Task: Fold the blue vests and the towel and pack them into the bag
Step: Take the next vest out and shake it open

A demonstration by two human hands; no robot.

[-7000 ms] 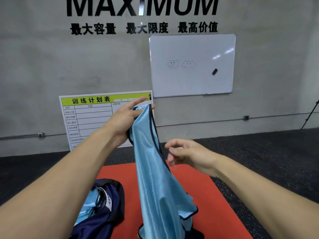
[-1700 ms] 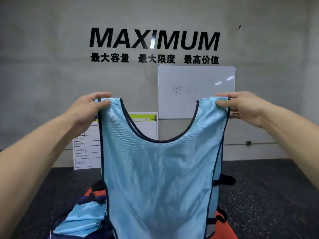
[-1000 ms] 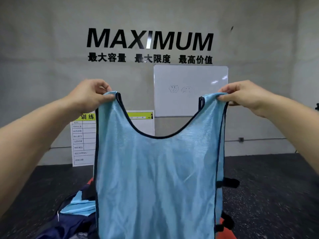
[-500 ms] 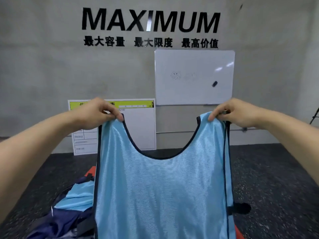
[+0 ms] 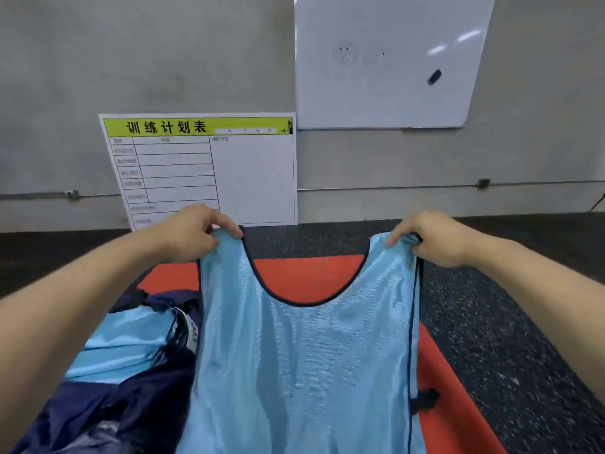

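The left hand [image 5: 193, 232] and right hand [image 5: 435, 237] each pinched a shoulder strap of the blue vest [image 5: 304, 362], which ideally would settle flat, straps level toward 12 o'clock, on the mat [image 5: 307, 276].

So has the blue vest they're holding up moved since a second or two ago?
Yes. The blue vest has come down: its shoulder straps were level with the whiteboard before and now sit below it, near the orange mat.
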